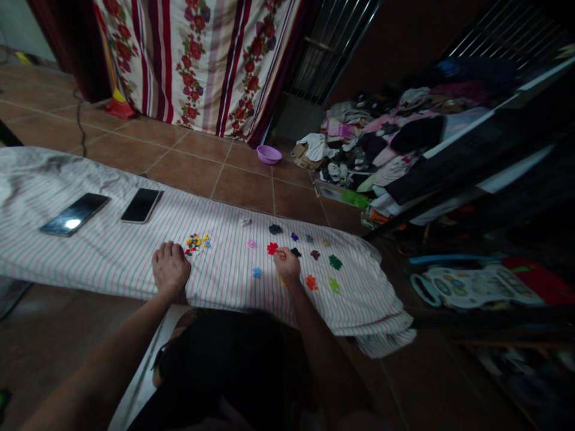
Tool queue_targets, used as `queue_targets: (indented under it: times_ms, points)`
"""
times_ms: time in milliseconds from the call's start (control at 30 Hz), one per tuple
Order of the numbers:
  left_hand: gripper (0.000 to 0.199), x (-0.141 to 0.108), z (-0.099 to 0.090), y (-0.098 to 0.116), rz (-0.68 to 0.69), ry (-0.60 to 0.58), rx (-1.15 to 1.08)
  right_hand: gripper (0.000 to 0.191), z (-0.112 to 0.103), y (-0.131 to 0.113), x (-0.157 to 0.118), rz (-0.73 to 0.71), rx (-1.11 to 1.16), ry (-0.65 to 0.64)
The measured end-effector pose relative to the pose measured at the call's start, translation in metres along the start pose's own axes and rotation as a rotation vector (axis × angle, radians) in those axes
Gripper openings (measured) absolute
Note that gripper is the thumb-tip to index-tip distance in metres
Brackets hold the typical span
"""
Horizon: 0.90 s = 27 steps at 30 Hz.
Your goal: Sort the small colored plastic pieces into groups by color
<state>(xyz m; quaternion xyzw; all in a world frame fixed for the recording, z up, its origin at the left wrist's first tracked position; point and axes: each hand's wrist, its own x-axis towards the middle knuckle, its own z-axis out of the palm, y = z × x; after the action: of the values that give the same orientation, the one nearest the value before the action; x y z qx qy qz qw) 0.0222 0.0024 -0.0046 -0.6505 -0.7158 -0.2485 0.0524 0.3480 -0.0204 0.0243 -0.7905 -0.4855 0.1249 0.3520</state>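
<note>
My left hand (171, 267) lies palm down on the striped cloth, fingers stretched out beside a small pile of mixed coloured pieces (194, 241), mostly yellow, red and green. Thumb and fingers of my right hand (288, 263) are pinched together at the edge of a red pile (272, 248); whatever they hold is too small to make out. Around it lie small piles sorted by colour: black (295, 252), pink (252, 243), blue (256, 272), orange (311, 282), lime green (334, 285), dark green (335, 261), brown (315, 255) and dark grey (275, 228). A yellow pile is partly hidden under my right hand.
Two phones, one larger (75, 214) and one smaller (141, 205), lie on the cloth (229, 281) at the left. Beyond its far edge, a purple basin (269, 155) stands on the tiled floor. Heaped clothes (372, 134) fill the back right.
</note>
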Motion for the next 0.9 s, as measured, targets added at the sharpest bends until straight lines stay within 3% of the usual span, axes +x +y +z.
queue_targets:
  times_ms: [133,367,900]
  points:
    - [0.031,0.0,0.0,0.0,-0.001,-0.006,0.002,0.021,-0.009,0.004,0.005,0.004,-0.253,-0.067]
    - [0.032,0.0,0.002,0.0,-0.01,-0.007,-0.045,0.023,-0.004,0.006,0.01,-0.04,-0.457,-0.098]
    - [0.03,0.0,0.0,0.001,-0.012,-0.008,-0.03,0.019,0.001,0.009,0.017,-0.044,-0.471,-0.09]
